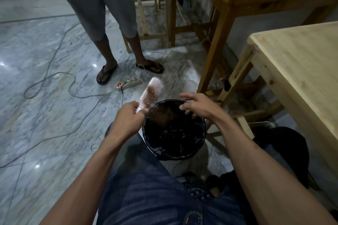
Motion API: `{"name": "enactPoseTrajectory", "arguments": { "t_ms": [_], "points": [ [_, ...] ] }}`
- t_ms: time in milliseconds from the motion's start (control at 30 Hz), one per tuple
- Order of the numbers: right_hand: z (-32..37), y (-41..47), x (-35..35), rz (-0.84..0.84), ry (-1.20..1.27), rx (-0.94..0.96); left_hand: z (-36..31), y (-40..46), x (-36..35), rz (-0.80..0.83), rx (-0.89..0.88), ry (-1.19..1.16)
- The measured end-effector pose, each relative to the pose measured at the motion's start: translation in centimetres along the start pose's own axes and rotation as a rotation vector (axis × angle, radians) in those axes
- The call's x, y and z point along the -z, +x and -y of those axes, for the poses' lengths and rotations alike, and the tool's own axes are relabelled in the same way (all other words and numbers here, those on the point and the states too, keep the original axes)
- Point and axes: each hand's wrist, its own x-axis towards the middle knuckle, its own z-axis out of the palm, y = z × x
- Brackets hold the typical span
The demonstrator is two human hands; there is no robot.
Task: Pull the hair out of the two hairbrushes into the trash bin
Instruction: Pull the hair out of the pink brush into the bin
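My left hand [128, 115] grips the handle of a pink hairbrush [151, 90], which tilts up and away to the right, bristles facing right, with brown hair caught among them. A trash bin [197, 144] lined with a black bag stands on the floor between my knees, dark hair lying inside it. My right hand [197, 104] hovers over the bin's far rim, fingers spread and loosely bent downward; I cannot tell whether any hair is between the fingertips. A second hairbrush is not in view.
A person in grey trousers and sandals [107, 74] stands ahead on the marble floor. A power strip [130, 82] and cables lie beside the brush. Wooden tables [296, 71] stand at the right, and a dark bag [285, 148] sits below them.
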Motion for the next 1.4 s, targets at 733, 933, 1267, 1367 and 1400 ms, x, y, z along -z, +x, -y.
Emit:
{"name": "enactPoseTrajectory", "arguments": {
  "t_ms": [733,933,1267,1367,1400],
  "points": [
    [-0.7,-0.1,-0.3,-0.044,-0.05,0.082,-0.3,-0.6,-2.1,0.09,0.143,-0.371],
    [1.4,-0.6,-0.7,-0.046,0.135,0.038,-0.2,-0.6,-2.1,0.101,0.06,-0.24],
    [1.2,-0.5,-1.7,-0.121,0.148,0.206,-1.2,-0.7,-1.9,0.056,0.215,-0.454],
    [1.0,-0.8,-0.9,-0.116,0.152,0.189,-1.4,-0.5,-1.6,0.056,0.262,-0.557],
    [0.7,-0.6,-0.7,-0.117,0.14,0.189,-1.4,-0.5,-1.7,0.064,0.26,-0.562]
  ]
}}
